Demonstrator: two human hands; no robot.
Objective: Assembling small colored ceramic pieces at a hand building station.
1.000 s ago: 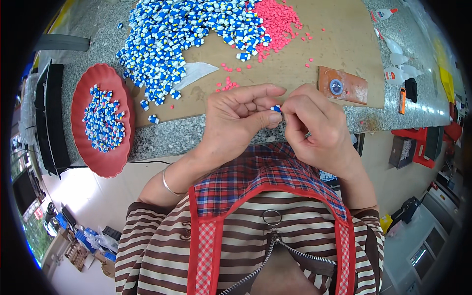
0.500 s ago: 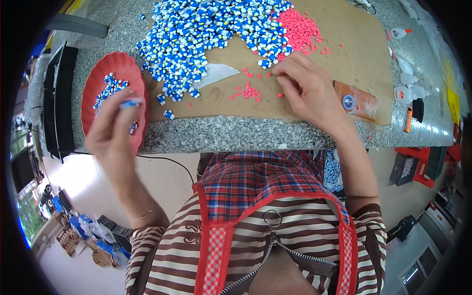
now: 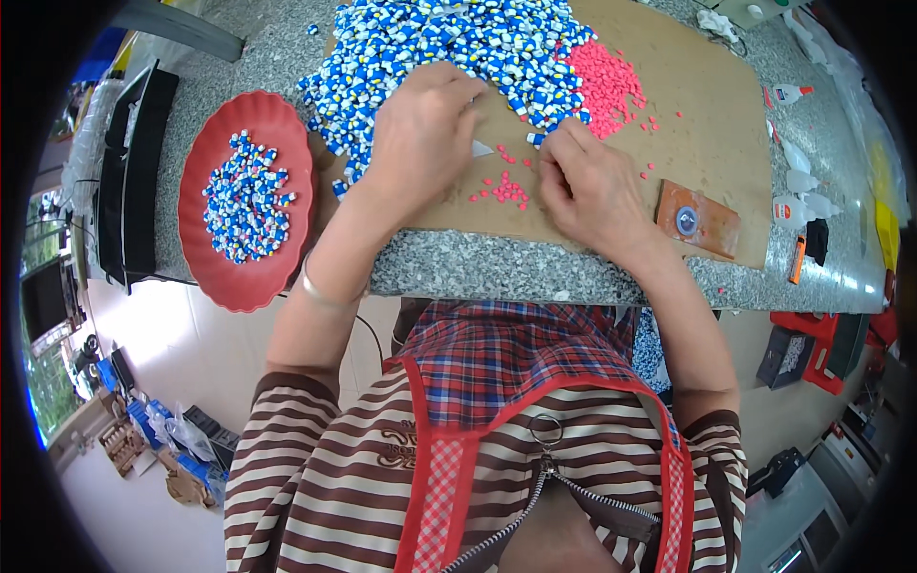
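A big heap of small blue-and-white pieces (image 3: 458, 48) lies on a brown cardboard sheet (image 3: 697, 124), with a smaller heap of pink bits (image 3: 602, 81) to its right. My left hand (image 3: 420, 134) lies palm down on the near edge of the blue heap, fingers bent into it. My right hand (image 3: 587, 186) rests on the cardboard, its fingertips where the blue heap meets the pink one. Scattered pink bits (image 3: 506, 189) lie between my hands. Whether either hand holds a piece is hidden by the fingers.
A red scalloped plate (image 3: 205, 258) at the left holds several blue-and-white pieces. A small brown board with a round blue part (image 3: 695, 222) lies right of my right hand. Small glue bottles (image 3: 791, 205) and an orange tool (image 3: 798, 258) sit far right on the granite table (image 3: 497, 272).
My left hand has come back from the red plate to the blue heap. My right hand has stayed on the cardboard by the pink bits. One second ago both hands met in front of my chest.
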